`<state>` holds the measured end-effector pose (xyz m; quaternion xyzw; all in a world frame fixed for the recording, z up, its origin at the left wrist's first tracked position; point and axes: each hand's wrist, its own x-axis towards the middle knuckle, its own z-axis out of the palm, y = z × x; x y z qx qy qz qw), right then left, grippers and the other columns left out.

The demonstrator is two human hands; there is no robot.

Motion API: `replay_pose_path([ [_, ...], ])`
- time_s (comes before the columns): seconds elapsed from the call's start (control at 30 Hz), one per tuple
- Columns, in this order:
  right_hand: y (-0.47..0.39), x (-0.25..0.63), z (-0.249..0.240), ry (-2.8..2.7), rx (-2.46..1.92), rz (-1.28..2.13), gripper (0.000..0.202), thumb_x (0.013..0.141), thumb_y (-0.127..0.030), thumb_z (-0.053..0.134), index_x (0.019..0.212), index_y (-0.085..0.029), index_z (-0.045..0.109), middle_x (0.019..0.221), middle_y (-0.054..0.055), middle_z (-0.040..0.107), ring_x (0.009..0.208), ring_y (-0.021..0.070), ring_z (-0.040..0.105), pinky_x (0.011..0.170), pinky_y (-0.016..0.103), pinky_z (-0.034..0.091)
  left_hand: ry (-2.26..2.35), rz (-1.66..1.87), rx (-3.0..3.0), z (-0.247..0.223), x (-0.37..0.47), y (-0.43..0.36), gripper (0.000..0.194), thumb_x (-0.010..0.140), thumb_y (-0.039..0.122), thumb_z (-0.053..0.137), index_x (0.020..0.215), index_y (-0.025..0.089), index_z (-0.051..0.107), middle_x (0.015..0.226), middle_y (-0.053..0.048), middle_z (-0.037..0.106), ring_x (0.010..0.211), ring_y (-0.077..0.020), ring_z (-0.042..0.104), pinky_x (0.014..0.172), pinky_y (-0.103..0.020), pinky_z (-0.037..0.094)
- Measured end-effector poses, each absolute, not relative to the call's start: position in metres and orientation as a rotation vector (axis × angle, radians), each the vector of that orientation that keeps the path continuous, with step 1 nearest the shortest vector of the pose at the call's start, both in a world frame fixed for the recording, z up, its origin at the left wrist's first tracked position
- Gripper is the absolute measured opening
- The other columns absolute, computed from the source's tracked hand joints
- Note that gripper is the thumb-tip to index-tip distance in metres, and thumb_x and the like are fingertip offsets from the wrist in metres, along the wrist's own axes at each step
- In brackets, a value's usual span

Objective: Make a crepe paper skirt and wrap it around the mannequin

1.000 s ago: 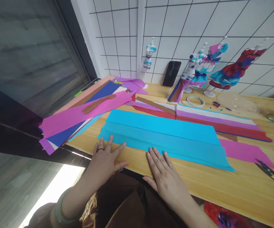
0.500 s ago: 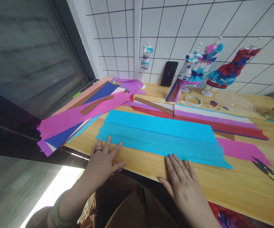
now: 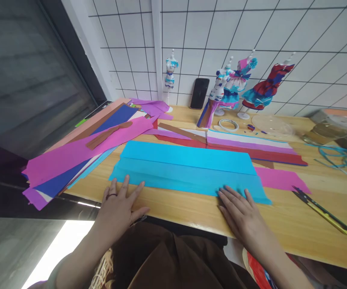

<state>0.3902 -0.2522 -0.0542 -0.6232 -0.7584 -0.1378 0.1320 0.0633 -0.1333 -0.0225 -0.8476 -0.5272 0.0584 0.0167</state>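
Note:
A wide sheet of bright blue crepe paper [image 3: 185, 168] lies in front of me, a lengthwise crease dividing a brighter far half from a duller near half. My left hand [image 3: 120, 204] rests flat with fingers spread, its fingertips at the sheet's near left edge; a dark ring is on one finger. Toward the right end, my right hand [image 3: 239, 210] lies palm down, its fingertips on the near edge and the fingers mostly together but stretched out. Neither hand grasps anything. A pink paper strip [image 3: 281, 179] pokes out from under the blue sheet's right end.
Layered paper strips [image 3: 80, 148] overhang the table's left edge. Striped paper [image 3: 251, 146] lies behind the sheet. Scissors [image 3: 323, 210] with yellow-and-black handles lie at right. Along the wall are small dressed mannequins [image 3: 263, 86], a phone [image 3: 199, 93], a tape roll [image 3: 228, 125] and blue cord [image 3: 338, 156].
The view has swung right, so the table's things sit further left. My right hand has slid right along the sheet's near edge, and its thumb has drawn in. My left hand stays spread.

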Motion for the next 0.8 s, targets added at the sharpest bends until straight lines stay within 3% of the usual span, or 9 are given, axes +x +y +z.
replay_pose_path([
  [0.17,-0.265,0.401,-0.058,-2.255,-1.798,-0.397,0.032,0.089,-0.021,0.039,0.118,-0.016,0.053,0.105,0.01,0.063,0.1,0.02,0.055,0.1,0.049,0.024,-1.623,0.171,-2.628,-0.026,0.062,-0.133,0.069,0.071,0.069,0.037,0.132,0.037,0.032,0.144,-0.009,0.023,0.128,-0.0446,0.016,0.096,-0.056,0.022],
  [0.37,-0.268,0.4,-0.052,-2.236,-1.787,-0.442,0.027,0.088,-0.02,0.04,0.106,-0.016,0.06,0.105,0.01,0.062,0.099,0.0201,0.054,0.097,0.045,0.031,-1.566,0.145,-2.613,-0.029,0.06,-0.132,0.07,0.072,0.07,0.035,0.133,0.036,0.031,0.143,-0.008,0.028,0.128,-0.0439,0.017,0.096,-0.055,0.022],
  [0.57,-0.272,0.4,-0.049,-2.136,-1.821,-0.471,0.026,0.089,-0.026,0.04,0.097,-0.016,0.063,0.101,0.01,0.064,0.093,0.0185,0.058,0.095,0.041,0.035,-1.6,0.16,-2.549,-0.03,0.056,-0.131,0.081,0.071,0.073,0.03,0.136,0.024,0.03,0.142,-0.012,0.028,0.129,-0.0389,0.021,0.098,-0.053,0.021],
  [0.8,-0.285,0.412,-0.055,-2.098,-1.881,-0.481,0.033,0.089,-0.033,0.037,0.097,-0.015,0.063,0.1,0.01,0.065,0.093,0.0224,0.058,0.095,0.043,0.034,-1.657,0.191,-2.395,-0.027,0.036,-0.125,0.074,0.079,0.064,0.027,0.136,0.017,0.03,0.14,-0.014,0.031,0.128,-0.0334,0.027,0.099,-0.052,0.021],
])
